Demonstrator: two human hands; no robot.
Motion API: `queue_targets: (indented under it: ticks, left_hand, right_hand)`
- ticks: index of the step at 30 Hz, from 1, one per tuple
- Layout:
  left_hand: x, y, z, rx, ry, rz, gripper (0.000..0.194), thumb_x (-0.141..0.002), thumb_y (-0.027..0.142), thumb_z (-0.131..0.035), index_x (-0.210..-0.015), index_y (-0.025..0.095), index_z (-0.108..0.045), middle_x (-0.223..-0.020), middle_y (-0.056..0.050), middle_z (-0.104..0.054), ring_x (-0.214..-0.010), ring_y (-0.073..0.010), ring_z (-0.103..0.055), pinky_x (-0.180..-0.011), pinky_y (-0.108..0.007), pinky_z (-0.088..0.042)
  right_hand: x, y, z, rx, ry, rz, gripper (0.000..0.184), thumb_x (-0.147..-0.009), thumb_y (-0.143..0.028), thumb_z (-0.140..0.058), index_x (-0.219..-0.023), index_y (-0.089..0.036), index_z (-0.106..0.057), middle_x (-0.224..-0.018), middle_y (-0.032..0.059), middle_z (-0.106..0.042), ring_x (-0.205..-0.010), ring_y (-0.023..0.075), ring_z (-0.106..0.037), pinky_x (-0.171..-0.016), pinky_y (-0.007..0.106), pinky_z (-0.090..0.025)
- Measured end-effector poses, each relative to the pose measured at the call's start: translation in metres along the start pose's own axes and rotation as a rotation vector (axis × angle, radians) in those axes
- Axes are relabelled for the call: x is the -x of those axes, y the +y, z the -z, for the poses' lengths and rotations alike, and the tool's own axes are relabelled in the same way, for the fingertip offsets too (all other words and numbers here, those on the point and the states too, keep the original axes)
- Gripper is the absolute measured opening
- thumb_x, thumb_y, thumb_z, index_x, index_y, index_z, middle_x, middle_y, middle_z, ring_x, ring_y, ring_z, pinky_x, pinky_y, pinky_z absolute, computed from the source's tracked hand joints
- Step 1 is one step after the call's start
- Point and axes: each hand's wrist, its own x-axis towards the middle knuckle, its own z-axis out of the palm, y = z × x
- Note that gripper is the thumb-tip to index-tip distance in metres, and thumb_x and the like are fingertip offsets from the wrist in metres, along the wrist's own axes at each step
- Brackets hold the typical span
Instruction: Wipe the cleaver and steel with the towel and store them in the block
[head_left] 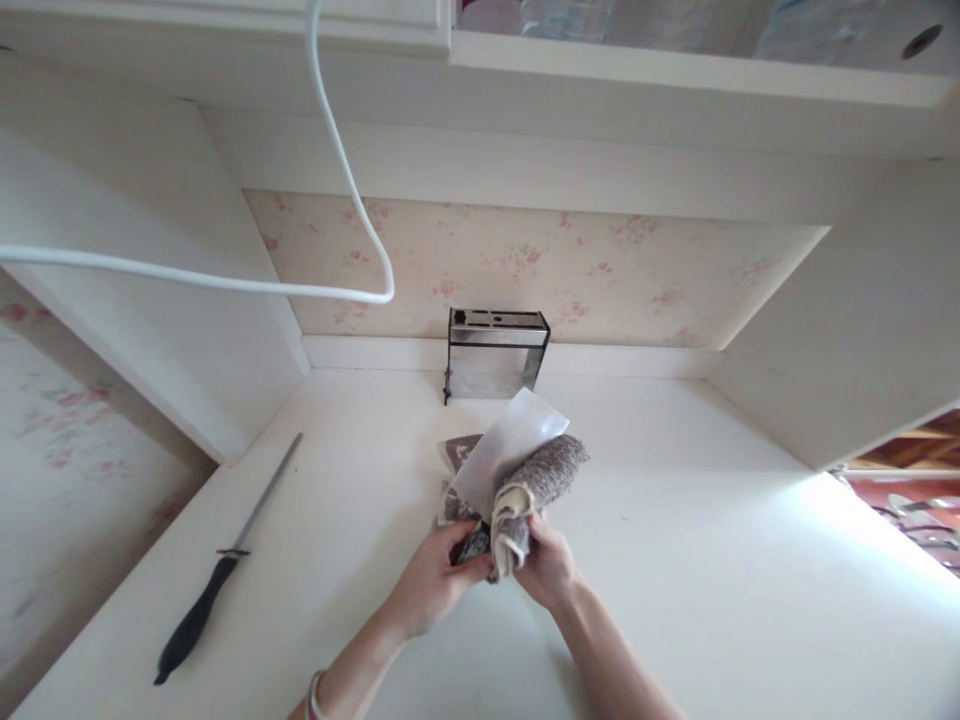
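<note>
Both my hands meet over the middle of the white counter. My right hand is closed around a rolled grey knitted cloth with a cream edge. My left hand is closed on the lower end of a clear plastic bag that holds dark grey fabric. The roll lies partly against the bag's white flap. The dark item under my left fingers is too hidden to name.
A metal knife block stands against the floral back wall. A sharpening steel with a black handle lies on the counter at the left. A white cable hangs across the upper left. White cabinet sides close in left and right.
</note>
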Motion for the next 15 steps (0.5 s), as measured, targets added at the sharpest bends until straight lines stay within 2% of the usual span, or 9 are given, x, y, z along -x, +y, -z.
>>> queue_targets:
  ticks: [3, 7, 10, 15]
  left_hand:
    - [0.003, 0.004, 0.001, -0.027, 0.000, -0.040, 0.022, -0.082, 0.033, -0.063, -0.093, 0.016, -0.069, -0.079, -0.002, -0.065, -0.076, -0.0172, -0.057, -0.071, -0.025, -0.042]
    - [0.005, 0.001, -0.001, -0.033, -0.011, -0.074, 0.023, -0.081, 0.027, -0.063, -0.100, 0.016, -0.069, -0.090, -0.005, -0.069, -0.086, -0.0214, -0.060, -0.076, -0.028, -0.044]
    - [0.005, -0.001, -0.003, -0.059, -0.015, -0.071, 0.020, -0.082, 0.025, -0.061, -0.097, 0.015, -0.069, -0.087, -0.004, -0.070, -0.083, -0.0210, -0.061, -0.075, -0.028, -0.044]
    - [0.005, 0.003, -0.001, -0.087, -0.050, -0.037, 0.023, -0.083, 0.027, -0.060, -0.102, 0.015, -0.067, -0.095, -0.004, -0.069, -0.089, -0.0209, -0.059, -0.077, -0.027, -0.042]
  right_hand:
    - [0.001, 0.003, -0.014, 0.083, 0.018, 0.014, 0.035, -0.062, -0.027, -0.084, -0.092, -0.018, -0.069, -0.083, 0.0041, -0.072, -0.070, 0.0181, -0.066, -0.066, 0.029, -0.054]
    - [0.000, 0.004, -0.021, 0.147, 0.132, 0.039, 0.045, -0.065, -0.024, -0.083, -0.106, -0.015, -0.066, -0.087, 0.0064, -0.073, -0.073, 0.0210, -0.068, -0.070, 0.034, -0.056]
    - [-0.002, 0.004, -0.019, 0.173, 0.225, 0.057, 0.046, -0.067, -0.023, -0.081, -0.109, -0.014, -0.065, -0.086, 0.0068, -0.073, -0.072, 0.0213, -0.068, -0.068, 0.034, -0.057]
    - [-0.010, -0.004, -0.012, 0.125, 0.353, 0.090, 0.044, -0.065, -0.026, -0.082, -0.105, -0.013, -0.066, -0.091, 0.0084, -0.074, -0.074, 0.0229, -0.070, -0.069, 0.035, -0.058]
